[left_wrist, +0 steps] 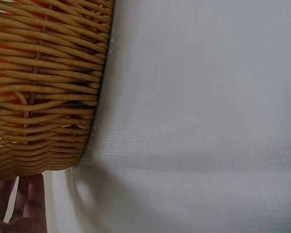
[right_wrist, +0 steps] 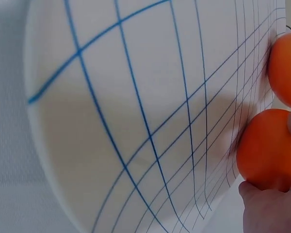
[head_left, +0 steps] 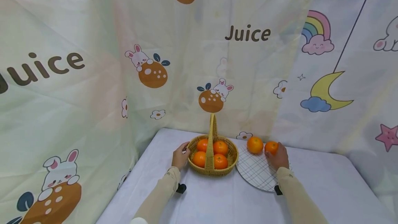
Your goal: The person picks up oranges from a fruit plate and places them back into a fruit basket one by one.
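My left hand (head_left: 180,156) is at the left end of a woven basket (head_left: 194,171) with a tall arched handle. In the left wrist view its fingers (left_wrist: 35,199) rest against the outside of the wicker wall. Several oranges (head_left: 220,161) lie in the basket on both sides of the handle. My right hand (head_left: 278,158) grips an orange (right_wrist: 264,150) at the far side of a white plate (head_left: 255,179) with a blue grid pattern. The right wrist view has a thumb and fingers on opposite sides of that fruit. Another orange (head_left: 255,145) sits just left of it on the plate.
A white cloth covers the table (head_left: 214,199), and the plate stands right beside the basket. Printed curtains (head_left: 248,78) hang close behind the table's back edge and along its sides. Dark wrist mounts (head_left: 181,188) sit under both sleeves.
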The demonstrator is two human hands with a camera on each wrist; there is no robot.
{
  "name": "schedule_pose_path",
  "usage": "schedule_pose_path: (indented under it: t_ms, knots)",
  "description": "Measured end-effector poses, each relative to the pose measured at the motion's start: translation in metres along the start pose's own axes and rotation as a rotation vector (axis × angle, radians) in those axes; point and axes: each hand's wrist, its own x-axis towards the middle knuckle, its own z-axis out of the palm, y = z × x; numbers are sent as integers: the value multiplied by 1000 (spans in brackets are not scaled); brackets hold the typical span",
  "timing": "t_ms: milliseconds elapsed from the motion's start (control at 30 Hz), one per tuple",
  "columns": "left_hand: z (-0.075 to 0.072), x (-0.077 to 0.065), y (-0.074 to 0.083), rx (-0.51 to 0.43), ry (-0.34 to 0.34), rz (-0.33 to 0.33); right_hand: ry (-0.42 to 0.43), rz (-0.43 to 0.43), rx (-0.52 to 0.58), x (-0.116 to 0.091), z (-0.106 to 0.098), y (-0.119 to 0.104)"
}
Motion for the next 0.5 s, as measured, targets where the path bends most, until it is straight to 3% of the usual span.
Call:
schedule_pose_path:
  t_ms: [200,500]
  knots:
    - [1,-3,1,-9,-27,5,37,-31,17,-8,-5,6]
    - [-2,1,-1,-24,-10,4,158,-232,71,-11,-25,-28]
